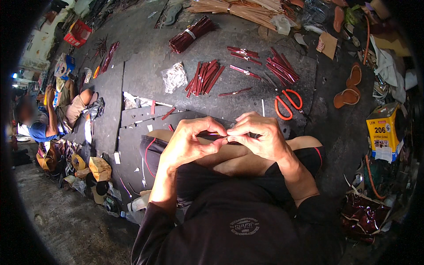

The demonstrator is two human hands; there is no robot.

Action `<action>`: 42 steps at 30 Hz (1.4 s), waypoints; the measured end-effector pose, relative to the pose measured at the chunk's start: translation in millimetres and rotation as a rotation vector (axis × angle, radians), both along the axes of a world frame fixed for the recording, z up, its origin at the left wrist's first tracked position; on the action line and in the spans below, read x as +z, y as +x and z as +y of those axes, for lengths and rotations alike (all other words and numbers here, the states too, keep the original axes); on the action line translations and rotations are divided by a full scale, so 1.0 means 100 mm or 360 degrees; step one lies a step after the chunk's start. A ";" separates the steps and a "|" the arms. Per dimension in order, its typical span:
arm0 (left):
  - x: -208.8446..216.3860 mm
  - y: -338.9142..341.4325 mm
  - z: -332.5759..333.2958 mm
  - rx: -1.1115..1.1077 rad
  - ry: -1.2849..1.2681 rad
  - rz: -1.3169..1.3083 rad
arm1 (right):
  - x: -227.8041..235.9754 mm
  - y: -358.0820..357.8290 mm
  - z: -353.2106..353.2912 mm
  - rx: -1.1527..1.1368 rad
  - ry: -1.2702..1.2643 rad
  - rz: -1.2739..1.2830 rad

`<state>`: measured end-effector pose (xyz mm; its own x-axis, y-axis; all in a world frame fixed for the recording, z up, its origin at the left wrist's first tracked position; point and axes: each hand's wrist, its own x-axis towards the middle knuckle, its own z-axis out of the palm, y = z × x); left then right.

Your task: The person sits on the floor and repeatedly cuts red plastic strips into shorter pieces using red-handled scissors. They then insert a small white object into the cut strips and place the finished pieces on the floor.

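My left hand [192, 140] and my right hand [260, 133] meet above my crossed legs, fingertips pinched together on a thin dark red strap [209, 134]. Much of the strap is hidden by my fingers, and any small part at the pinch is too small to make out. Ahead on the dark floor mat lie several finished-looking straps with small shiny buckles [245, 71]. Loose dark red strips lie in two piles, one on the left [204, 78] and one on the right [282, 67]. Scissors with orange handles [283, 106] rest beyond my right hand.
A clear bag of small shiny pieces [175, 77] lies beside the left pile. Farther off is a tied bundle of dark red strips [191, 34]. Brown sandals [349, 90] and a yellow can [385, 131] stand at right. Another person [48, 112] sits at far left.
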<state>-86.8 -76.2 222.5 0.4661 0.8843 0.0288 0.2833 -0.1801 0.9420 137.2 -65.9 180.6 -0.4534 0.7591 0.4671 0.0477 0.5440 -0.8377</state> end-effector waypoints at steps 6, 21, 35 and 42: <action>0.03 0.06 -0.04 0.0347 0.0186 0.0021 | 0.09 0.00 0.01 -0.0234 0.0085 -0.0069; -0.11 0.12 -0.14 0.0335 0.0490 0.0054 | 0.06 -0.09 -0.13 -0.0376 0.0060 -0.0098; -0.53 0.26 -0.21 0.0748 -0.0447 -0.0850 | 0.01 -0.11 -0.08 -0.0113 -0.1027 0.0291; -0.54 0.34 -0.14 0.0813 -0.0477 -0.0884 | 0.00 -0.05 -0.01 0.0008 -0.1298 0.0294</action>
